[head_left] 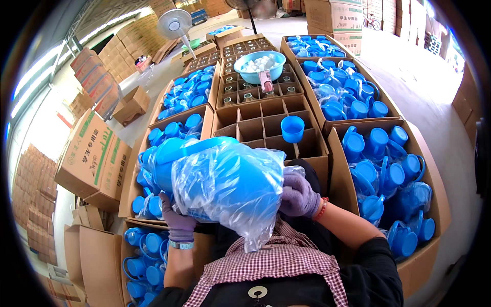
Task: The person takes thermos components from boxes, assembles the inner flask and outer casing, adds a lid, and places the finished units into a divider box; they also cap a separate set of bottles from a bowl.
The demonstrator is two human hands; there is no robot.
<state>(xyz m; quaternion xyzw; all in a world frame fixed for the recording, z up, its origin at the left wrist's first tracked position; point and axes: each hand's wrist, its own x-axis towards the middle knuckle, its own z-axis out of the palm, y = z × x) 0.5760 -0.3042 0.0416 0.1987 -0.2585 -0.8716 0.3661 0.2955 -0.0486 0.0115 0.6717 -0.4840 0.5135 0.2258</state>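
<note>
A large blue plastic jug (220, 176) with a long handle lies tilted across my lap, partly wrapped in a clear plastic bag (250, 204). My left hand (178, 219), in a purple-grey glove, is closed around its lower left side, thumb up; the other fingers are hidden beneath. At the jug's right end, my gloved right hand (298, 193) has its fingers closed on the bag. Just beyond is a divided carton (263, 123) with open cells, and a blue cup (292, 129) rests on its dividers.
Cartons of blue jugs stand on the left (153, 256) and right (388, 179). Farther off, a light-blue basin (260, 66) of white pieces sits on a carton of bottle necks, with a phone (266, 82) against it. A fan (175, 24) stands behind; stacked boxes (92, 158) are at left.
</note>
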